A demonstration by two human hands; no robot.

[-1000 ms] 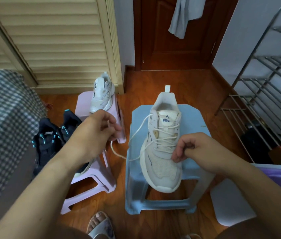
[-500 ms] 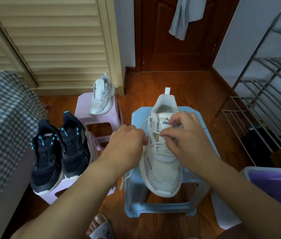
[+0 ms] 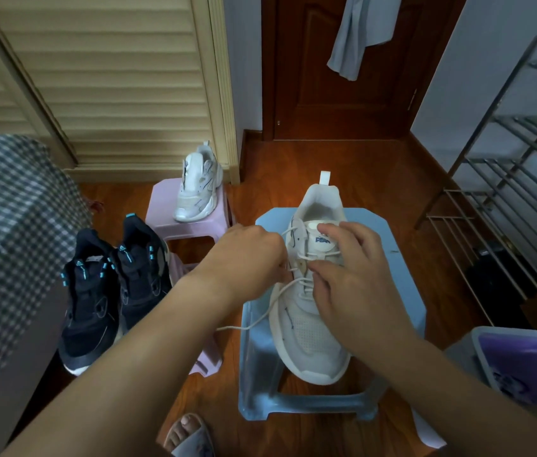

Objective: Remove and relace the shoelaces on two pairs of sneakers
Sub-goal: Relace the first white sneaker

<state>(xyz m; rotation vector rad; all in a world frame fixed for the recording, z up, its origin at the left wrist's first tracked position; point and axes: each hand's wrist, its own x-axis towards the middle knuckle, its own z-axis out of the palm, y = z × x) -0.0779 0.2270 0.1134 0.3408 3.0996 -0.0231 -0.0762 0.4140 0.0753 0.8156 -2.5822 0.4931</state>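
Now, sneaker [image 3: 310,311]: on the blue stool [image 3: 402,265], lace end trailing left.
Left hand [image 3: 247,255]: back from its leftward pull — pinching the lace [image 3: 270,300] at an eyelet.
Right hand [image 3: 349,275]: moved up, fingers curled on the crossings — relacing nears the tongue.

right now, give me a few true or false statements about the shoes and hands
1. The white sneaker under the hands sits on a blue stool. True.
2. Both black sneakers are on the blue stool. False: they sit left of it, beside the pink stool.
3. A second white sneaker stands on the pink stool. True.
4. The right hand hangs idle. False: it is on the laces, as is the left hand.
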